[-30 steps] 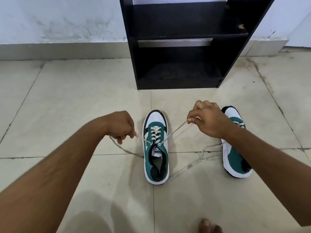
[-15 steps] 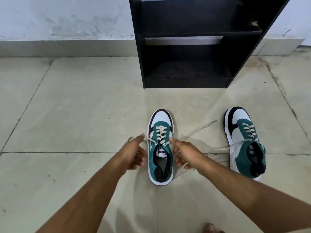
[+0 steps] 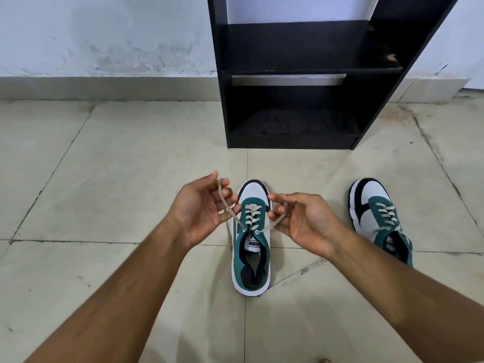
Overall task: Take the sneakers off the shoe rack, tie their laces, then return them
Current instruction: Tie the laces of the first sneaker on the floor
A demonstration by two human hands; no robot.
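Between the two grips, on the floor tiles, sits the near sneaker, toe pointing away from the person toward the shoe rack. Left hand, palm turned inward, fingers curled w/ a lace end looped over them; its grip is closed on that lace, which runs down & to the right to the top left eyelet. Right hand mirrors it just right of the shoe's toe box: fingers pinched together on the other lace end, which runs down-left to the top right eyelet. Both laces pulled out sideways from the tongue, no knot visible yet. Grips sit level w/ the laced front of the shoe, one each side, near but not touching the upper as far as can be told.

Well right of the right grip, the second sneaker lies on the floor, toe also away from the person, its heel partly hidden behind the right forearm. Its laces look loose at the top, no bow visible.

Beyond both grips the black rack stands against the wall, two shelves in view w/ no shoes on them.
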